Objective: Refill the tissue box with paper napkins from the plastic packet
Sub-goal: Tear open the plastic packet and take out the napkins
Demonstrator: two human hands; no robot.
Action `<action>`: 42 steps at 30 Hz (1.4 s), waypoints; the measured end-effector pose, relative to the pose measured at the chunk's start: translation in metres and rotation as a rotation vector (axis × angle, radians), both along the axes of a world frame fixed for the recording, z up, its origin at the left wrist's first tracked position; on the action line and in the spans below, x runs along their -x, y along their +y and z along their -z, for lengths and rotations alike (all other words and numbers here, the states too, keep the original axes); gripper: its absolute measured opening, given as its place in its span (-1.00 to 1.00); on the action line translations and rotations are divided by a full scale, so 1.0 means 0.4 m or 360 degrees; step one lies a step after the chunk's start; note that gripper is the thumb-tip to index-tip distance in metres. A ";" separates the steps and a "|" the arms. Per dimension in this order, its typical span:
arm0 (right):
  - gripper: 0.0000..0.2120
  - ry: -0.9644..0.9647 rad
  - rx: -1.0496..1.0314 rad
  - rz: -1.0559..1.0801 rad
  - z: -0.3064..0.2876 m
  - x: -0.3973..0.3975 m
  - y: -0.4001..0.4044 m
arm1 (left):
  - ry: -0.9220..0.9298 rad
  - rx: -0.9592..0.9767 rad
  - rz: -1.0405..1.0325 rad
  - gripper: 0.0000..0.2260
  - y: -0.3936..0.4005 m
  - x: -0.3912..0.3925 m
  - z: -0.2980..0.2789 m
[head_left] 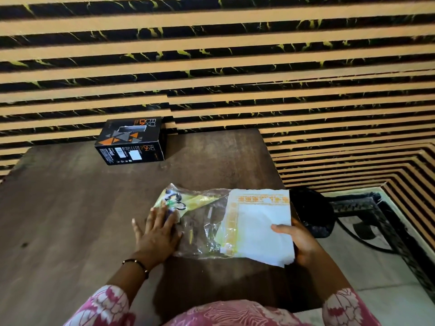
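Note:
A clear plastic packet [200, 222] with yellow print lies flat on the dark wooden table [70, 196], near its right front corner. My left hand [157, 234] presses flat on the packet's left end, fingers spread. A stack of white paper napkins [259, 222] with an orange-yellow border sticks halfway out of the packet's right end. My right hand [299, 243] grips the napkins at their right edge, thumb on top. A black box with orange triangles [130, 142] stands at the table's back, against the wall.
A striped black-and-tan wall [211, 55] rises right behind the table. To the right, off the table edge, a dark round object [315, 212] and a black ornate frame [367, 208] sit on the pale floor.

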State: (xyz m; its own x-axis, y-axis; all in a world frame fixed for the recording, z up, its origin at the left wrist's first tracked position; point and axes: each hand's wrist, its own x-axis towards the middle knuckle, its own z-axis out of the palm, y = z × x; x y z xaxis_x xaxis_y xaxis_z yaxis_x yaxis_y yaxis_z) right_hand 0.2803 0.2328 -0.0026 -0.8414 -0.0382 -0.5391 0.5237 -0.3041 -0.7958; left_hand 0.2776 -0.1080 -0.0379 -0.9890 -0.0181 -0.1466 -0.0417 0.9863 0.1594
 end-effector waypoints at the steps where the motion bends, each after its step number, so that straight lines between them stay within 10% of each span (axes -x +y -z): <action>1: -0.62 -0.0002 -0.0014 -0.0014 0.003 0.003 -0.005 | 0.0094 -0.0045 -0.0014 -0.24 0.015 0.007 -0.009; 19: -0.81 -0.0138 -0.0454 -0.0171 -0.024 0.048 0.036 | 0.0121 -0.0022 0.0000 -0.12 -0.038 -0.041 0.004; 37: -0.33 -0.0073 -0.1711 -0.0419 0.008 0.080 -0.165 | -0.0197 0.0040 -0.0142 -0.16 -0.254 -0.100 -0.003; 42: -0.39 0.0844 -0.2450 -0.0504 -0.096 0.047 -0.341 | -0.0148 0.0012 -0.0150 -0.13 -0.391 -0.122 -0.059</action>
